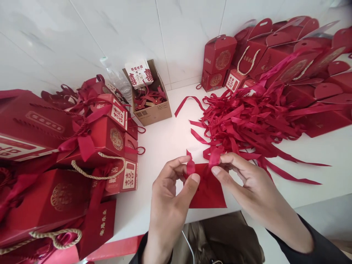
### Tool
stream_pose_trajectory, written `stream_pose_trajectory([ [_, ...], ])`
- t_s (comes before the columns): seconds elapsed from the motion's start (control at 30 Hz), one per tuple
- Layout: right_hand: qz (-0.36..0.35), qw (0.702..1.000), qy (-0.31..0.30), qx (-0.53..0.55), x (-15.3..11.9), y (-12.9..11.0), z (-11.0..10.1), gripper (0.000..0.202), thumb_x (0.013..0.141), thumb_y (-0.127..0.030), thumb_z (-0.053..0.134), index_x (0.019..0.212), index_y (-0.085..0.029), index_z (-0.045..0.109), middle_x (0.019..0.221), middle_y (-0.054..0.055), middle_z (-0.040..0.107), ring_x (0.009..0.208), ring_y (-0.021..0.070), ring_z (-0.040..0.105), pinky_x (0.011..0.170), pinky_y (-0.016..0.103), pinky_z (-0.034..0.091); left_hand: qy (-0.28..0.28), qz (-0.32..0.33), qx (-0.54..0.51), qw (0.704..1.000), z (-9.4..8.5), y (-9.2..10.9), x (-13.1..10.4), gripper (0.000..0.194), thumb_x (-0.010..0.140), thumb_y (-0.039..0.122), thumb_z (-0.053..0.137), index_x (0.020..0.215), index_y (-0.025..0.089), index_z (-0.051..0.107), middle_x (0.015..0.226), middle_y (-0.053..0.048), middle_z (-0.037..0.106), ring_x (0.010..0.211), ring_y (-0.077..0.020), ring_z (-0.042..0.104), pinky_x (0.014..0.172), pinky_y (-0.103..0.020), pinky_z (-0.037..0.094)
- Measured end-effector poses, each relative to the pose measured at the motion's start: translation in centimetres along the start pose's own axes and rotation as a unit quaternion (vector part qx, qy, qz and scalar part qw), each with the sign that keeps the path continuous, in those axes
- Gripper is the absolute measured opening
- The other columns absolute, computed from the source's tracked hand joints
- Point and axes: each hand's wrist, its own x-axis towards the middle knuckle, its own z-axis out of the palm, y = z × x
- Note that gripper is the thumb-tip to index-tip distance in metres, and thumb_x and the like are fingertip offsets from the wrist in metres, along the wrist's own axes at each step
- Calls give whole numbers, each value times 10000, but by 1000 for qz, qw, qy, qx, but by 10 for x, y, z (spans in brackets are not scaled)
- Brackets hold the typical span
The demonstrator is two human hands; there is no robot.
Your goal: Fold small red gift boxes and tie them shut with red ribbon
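A small red box (210, 192) stands at the front edge of the white table, between my hands. My left hand (176, 187) pinches one end of a red ribbon (190, 165) above the box's left side. On the right, my right hand (239, 176) holds another part of red ribbon (215, 157) between thumb and fingers, over the box's top. How the ribbon runs between the hands is partly hidden. Just beyond my right hand lies a large tangled pile of red ribbons (247, 117).
Red gift boxes (107, 135) with rope handles are stacked at the left. More red boxes (220, 55) stand at the back right. An open cardboard box (155, 114) with ribbon pieces and a white card sits by the wall, beside a clear plastic bottle (117, 79).
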Motion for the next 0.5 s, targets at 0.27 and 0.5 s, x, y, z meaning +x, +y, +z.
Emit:
stream_pose_trajectory([
  [0.27,-20,998,-6,-56,0,-3,5,189,1038,-403,584,904,-271,580,779,-25,622,709,178,612,615,285,509,133,120,312,933,-3,-16,8,370,931,232,559,1293,180,615,921,-52,649,862,-215,613,808,-376,497],
  [0.5,-131,973,73,-176,-2,5,10,66,1056,-284,578,1020,-248,619,905,35,699,750,201,646,663,321,532,65,5,327,943,-22,-24,4,368,988,563,556,903,219,656,759,-37,666,701,-215,585,640,-337,405],
])
